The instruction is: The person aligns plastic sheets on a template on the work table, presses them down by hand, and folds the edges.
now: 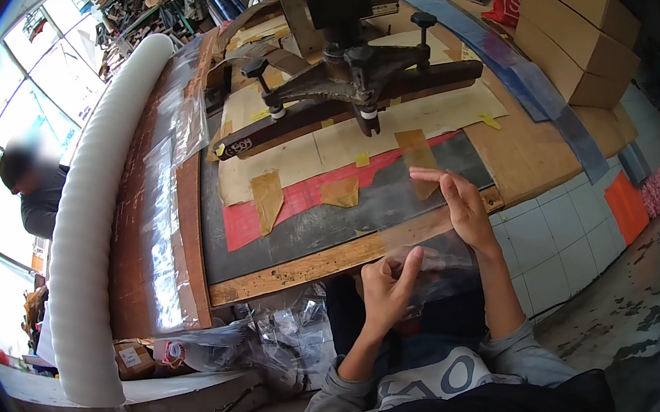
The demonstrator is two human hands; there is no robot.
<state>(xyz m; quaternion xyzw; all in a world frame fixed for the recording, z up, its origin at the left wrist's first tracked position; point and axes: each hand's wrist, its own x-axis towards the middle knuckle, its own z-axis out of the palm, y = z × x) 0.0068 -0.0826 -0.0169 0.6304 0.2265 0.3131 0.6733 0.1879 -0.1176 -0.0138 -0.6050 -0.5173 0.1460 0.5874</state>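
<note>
A thin clear plastic sheet (432, 231) spans the space between my hands at the bench's front edge; whether it is a single sheet or a bag I cannot tell. My left hand (390, 287) is closed on its lower left part, thumb pointing up. On the sheet's right side is my right hand (467, 211), its fingers stretched out toward the left and apart. Beyond them lies a dark work plate (333, 234) with a wooden front strip (297, 273). Red material (255, 224), a cream sheet (386, 130) and brown tape pieces (268, 201) cover part of it.
A heavy metal press head (362, 92) with a long bar hangs over the plate. Clear plastic (163, 241) and a white foam roll (114, 206) lie left. Cardboard boxes (571, 32) and blue plastic strips (501, 64) are right. Another person (39, 186) is at far left.
</note>
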